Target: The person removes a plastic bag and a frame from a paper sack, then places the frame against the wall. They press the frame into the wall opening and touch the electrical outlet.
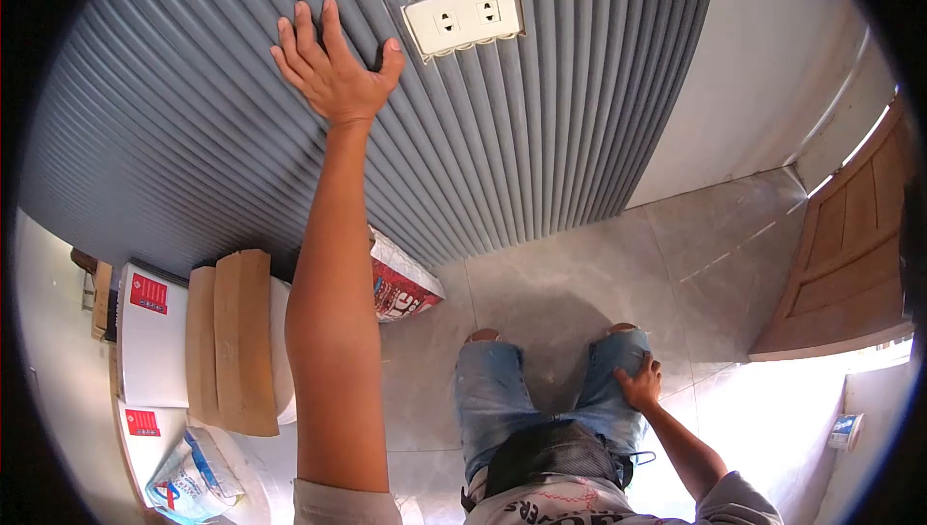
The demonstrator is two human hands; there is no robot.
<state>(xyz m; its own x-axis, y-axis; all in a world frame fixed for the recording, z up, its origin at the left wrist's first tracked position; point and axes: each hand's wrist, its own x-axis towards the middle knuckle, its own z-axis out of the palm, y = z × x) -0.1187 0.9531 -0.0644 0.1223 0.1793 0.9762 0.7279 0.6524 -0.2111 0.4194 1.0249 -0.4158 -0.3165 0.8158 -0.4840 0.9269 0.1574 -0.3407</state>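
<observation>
My left hand (pixel 338 76) lies with spread fingers on the grey ribbed wall panel (pixel 560 129), holding nothing. Just right of its thumb, a cream double socket plate (pixel 465 19) is set in the panel, with a rough edge along its underside. My right hand (pixel 640 383) rests on the knee of my blue jeans (pixel 488 380), its fingers apart and partly curled over the far side of the leg.
Beside my left forearm, a red and white bag (pixel 401 283) leans at the panel's foot. White boxes (pixel 154 332), folded cardboard (pixel 243 341) and a plastic bag (pixel 193 477) lie lower left. A wooden door (pixel 845 226) and small tub (pixel 845 431) are at right.
</observation>
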